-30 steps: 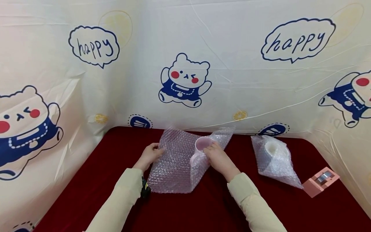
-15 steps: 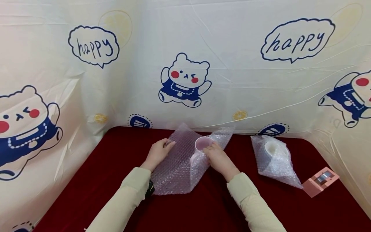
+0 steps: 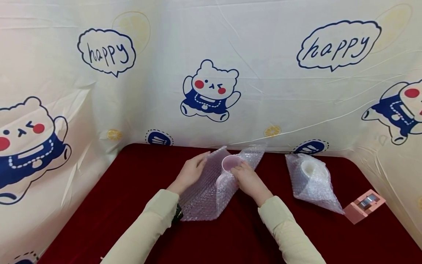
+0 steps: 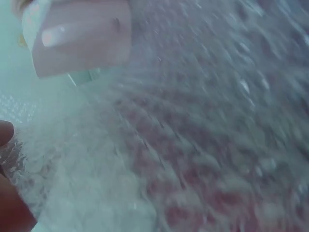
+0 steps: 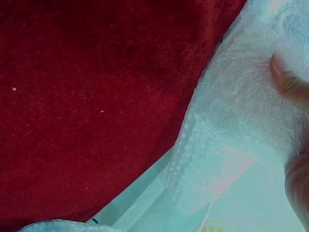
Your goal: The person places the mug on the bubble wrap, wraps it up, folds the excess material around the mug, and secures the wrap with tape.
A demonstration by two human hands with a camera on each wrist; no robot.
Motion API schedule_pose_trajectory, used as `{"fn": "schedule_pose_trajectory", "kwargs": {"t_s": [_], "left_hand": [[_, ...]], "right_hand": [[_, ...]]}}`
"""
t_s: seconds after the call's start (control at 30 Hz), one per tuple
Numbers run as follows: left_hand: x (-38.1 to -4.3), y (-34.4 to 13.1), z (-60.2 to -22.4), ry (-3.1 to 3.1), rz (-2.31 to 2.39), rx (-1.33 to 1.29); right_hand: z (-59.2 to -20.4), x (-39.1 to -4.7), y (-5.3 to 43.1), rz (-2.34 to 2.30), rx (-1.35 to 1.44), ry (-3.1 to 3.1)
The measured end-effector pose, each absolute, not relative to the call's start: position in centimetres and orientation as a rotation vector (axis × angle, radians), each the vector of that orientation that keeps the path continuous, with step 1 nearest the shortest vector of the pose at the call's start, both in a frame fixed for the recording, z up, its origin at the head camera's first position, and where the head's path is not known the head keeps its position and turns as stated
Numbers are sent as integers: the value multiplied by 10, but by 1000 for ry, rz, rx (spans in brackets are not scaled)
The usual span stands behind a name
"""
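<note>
A pale pink cup (image 3: 232, 163) stands on a sheet of bubble wrap (image 3: 204, 194), its mouth facing up. Part of the wrap is folded up against the cup's near right side. My right hand (image 3: 248, 179) grips the cup at its right rim, and in the right wrist view its thumb (image 5: 285, 77) presses on the wrap. My left hand (image 3: 191, 170) holds the raised left flap of the sheet close to the cup; some of its fingers are hidden behind the plastic. The left wrist view is blurred, with the cup (image 4: 82, 41) at upper left.
A white cup in bubble wrap (image 3: 311, 181) lies to the right. Beside it is a small pink box-like object (image 3: 364, 207) with a shiny piece in its frame. Dark red cloth (image 3: 230, 242) covers the table, and a printed white curtain (image 3: 211, 44) surrounds its back and sides.
My left hand has moved right and slightly up, bringing the left flap of bubble wrap up and toward the cup. My right hand and the cup have stayed put.
</note>
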State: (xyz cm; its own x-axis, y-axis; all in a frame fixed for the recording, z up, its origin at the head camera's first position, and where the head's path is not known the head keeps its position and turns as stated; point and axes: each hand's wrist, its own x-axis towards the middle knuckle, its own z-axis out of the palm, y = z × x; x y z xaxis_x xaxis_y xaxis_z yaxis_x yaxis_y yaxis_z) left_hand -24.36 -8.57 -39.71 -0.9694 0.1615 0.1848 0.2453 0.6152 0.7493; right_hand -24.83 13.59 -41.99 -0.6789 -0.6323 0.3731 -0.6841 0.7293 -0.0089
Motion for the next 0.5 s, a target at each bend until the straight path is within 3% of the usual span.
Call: {"fn": "schedule_pose_trajectory", "kwargs": {"t_s": [0.5], "left_hand": [[-235,-44,-379,-2832,-1296,-520]], "right_hand": [[-422,-248,136,200,996,-2582]]}}
